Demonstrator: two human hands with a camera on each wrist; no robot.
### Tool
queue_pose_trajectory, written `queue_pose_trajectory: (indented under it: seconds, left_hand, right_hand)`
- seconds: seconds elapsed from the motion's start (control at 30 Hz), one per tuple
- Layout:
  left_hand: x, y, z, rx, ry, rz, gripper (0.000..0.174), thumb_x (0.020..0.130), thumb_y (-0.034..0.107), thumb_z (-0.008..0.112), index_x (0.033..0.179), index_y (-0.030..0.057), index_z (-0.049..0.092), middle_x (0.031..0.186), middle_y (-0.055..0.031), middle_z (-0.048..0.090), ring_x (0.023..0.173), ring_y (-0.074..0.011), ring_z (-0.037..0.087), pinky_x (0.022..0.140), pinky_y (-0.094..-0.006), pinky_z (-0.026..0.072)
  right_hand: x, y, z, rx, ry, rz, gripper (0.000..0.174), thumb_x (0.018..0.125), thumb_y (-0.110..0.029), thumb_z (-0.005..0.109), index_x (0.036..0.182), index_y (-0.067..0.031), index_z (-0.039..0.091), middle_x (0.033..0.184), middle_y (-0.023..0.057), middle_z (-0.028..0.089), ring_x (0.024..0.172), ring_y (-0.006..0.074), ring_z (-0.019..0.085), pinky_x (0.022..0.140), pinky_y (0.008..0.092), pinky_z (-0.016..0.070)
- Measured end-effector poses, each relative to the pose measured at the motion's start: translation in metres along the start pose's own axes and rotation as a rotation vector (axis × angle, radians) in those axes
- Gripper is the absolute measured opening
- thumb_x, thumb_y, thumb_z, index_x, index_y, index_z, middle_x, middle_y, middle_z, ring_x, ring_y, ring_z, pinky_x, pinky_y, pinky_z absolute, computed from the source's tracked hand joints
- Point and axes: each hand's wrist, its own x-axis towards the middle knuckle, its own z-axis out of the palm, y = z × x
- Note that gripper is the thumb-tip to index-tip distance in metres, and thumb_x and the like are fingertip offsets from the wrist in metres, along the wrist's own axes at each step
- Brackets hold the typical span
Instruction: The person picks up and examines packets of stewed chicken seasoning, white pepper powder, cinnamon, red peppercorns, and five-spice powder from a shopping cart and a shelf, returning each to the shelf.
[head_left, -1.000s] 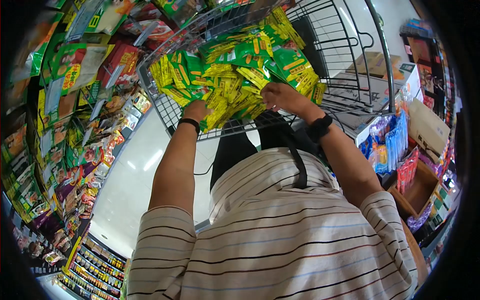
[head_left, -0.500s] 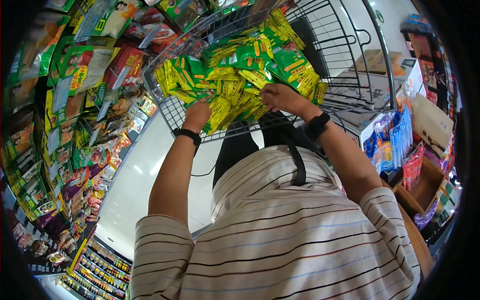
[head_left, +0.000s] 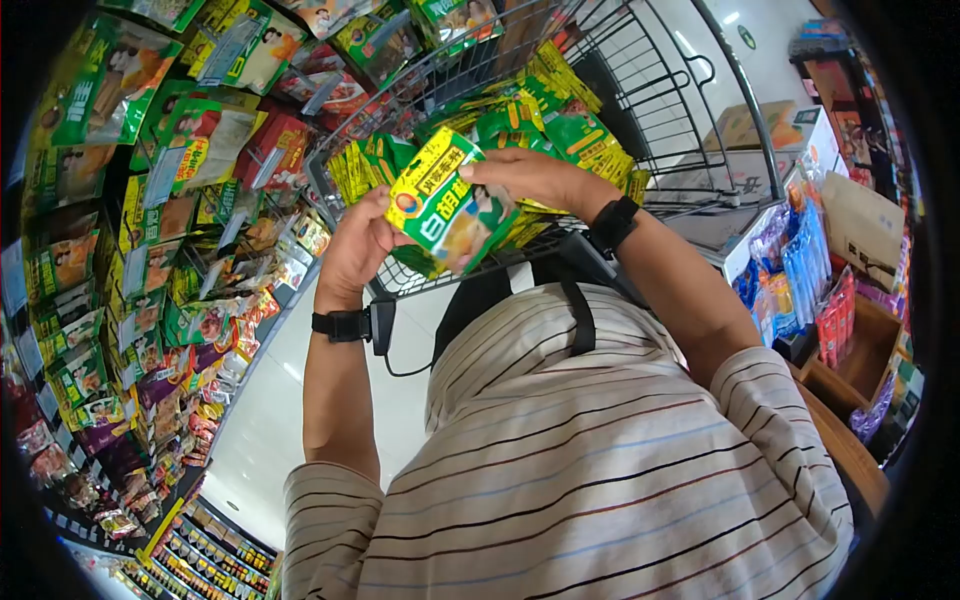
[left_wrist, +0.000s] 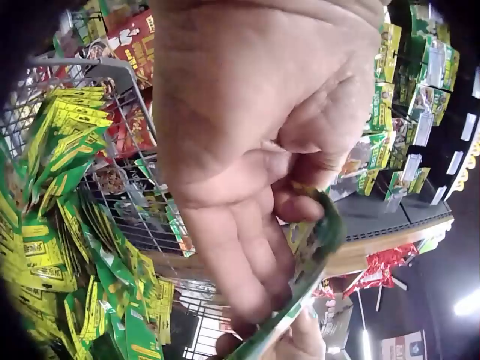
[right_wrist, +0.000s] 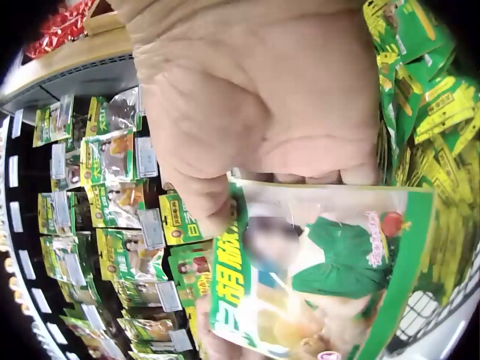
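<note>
- We are now holding up a flat yellow-and-green plastic packet (head_left: 455, 205); half a second ago both hands were reaching into the yellow-and-green heap of plastic packets (head_left: 580, 135).
- Our left hand (head_left: 355, 245) is pinching its left edge; our right hand (head_left: 545, 182) is clamping its far right edge.
- The packet is hanging over the near side of the grey wire cart (head_left: 603, 88).
- We are judging that attention is shifting from heap to packet.
</note>
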Motion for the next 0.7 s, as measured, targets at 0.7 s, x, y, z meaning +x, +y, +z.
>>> queue_pose_trajectory:
  seconds: [0.7]
  left_hand:
    - [-0.049,-0.007,0.034,0.288,0.017,0.098,0.036,0.098,0.021,0.059,0.128,0.0012,0.054,0.116,-0.0095,0.067,0.1,-0.0175,0.069,0.084,-0.0329,0.0587]
  right_hand:
    - [-0.021,-0.016,0.035,0.167,0.09,-0.238,0.031,0.099,-0.019,0.059,0.125,-0.0025,0.061,0.111,0.0044,0.068,0.095,0.0104,0.065,0.083,0.0265,0.0543]
